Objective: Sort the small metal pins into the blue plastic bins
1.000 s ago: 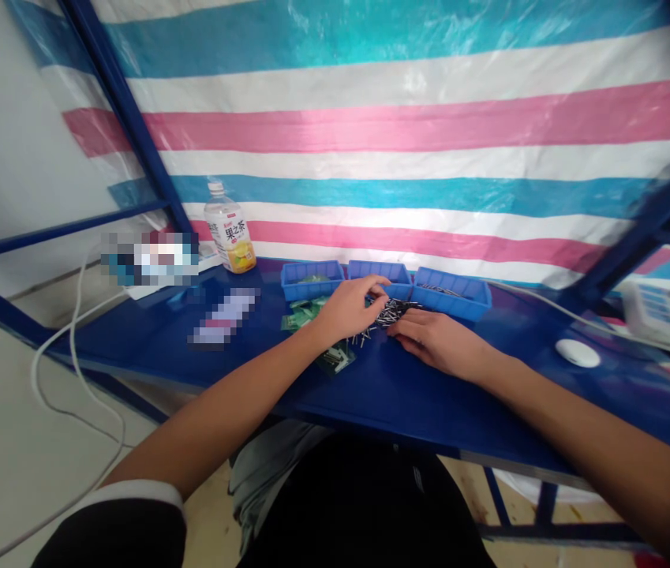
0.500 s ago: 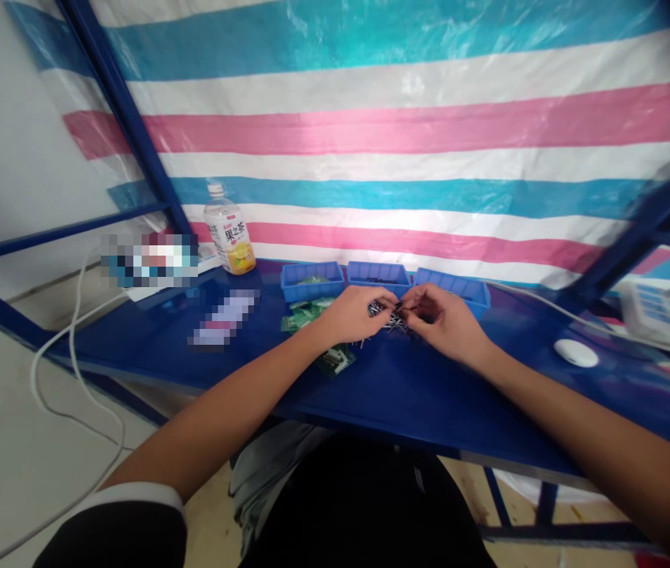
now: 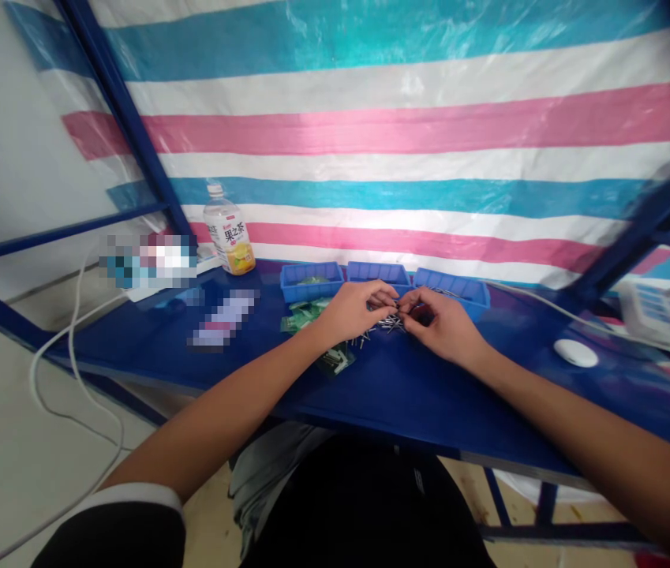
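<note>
My left hand (image 3: 355,310) and my right hand (image 3: 444,325) meet fingertip to fingertip over the desk. Both are closed in a pinch, and whatever small dark thing lies between the fingertips is too small to name. Beneath them is a loose pile of thin metal pieces (image 3: 392,323) that look like screws or nails, partly hidden by the fingers. Beside my left wrist lie several small green packets (image 3: 305,315). Another packet (image 3: 338,359), dark green with pale strips, is just below that forearm.
Three blue bins stand in a row behind my hands: the left bin (image 3: 312,293), middle bin (image 3: 377,270) and right bin (image 3: 477,302). A drink bottle (image 3: 231,237) stands at the back left. A white mouse (image 3: 575,353) and a cable (image 3: 553,312) lie rightward on the blue desk (image 3: 429,402).
My fingers have shifted slightly at the same spot, the left fingers lifting a little and the right ones curling. The bins, packets and bottle stay where they were.
</note>
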A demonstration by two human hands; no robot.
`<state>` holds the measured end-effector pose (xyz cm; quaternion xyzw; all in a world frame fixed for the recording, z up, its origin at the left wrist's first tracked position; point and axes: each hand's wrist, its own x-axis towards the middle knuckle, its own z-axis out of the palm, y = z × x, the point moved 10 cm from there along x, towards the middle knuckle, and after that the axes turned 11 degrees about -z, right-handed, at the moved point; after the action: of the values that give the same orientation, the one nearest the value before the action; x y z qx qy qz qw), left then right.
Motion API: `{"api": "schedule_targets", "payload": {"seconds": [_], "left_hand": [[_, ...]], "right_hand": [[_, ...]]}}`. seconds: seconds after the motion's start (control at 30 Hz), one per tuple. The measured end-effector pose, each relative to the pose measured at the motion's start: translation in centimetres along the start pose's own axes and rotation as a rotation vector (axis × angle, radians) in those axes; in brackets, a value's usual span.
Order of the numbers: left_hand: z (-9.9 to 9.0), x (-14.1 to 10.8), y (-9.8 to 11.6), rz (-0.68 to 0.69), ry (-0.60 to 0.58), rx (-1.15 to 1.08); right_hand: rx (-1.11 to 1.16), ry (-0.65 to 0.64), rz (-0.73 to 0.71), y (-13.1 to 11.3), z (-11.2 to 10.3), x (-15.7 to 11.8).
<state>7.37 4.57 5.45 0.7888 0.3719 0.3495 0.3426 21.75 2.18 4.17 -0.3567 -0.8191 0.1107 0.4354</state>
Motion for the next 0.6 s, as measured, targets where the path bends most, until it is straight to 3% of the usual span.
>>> {"api": "schedule_targets", "payload": {"seconds": [0.23, 0.43, 0.6], "left_hand": [[0.2, 0.1, 0.2, -0.008, -0.022, -0.028], [0.0, -0.1, 0.2, 0.004, -0.001, 0.150], [0.7, -0.3, 0.0, -0.013, -0.056, 0.191]], "right_hand": [[-0.005, -0.027, 0.001, -0.3, 0.2, -0.1], [-0.021, -0.007, -0.033, -0.3, -0.3, 0.2], [-0.018, 0.051, 0.049, 0.7, -0.9, 0.0]]}}
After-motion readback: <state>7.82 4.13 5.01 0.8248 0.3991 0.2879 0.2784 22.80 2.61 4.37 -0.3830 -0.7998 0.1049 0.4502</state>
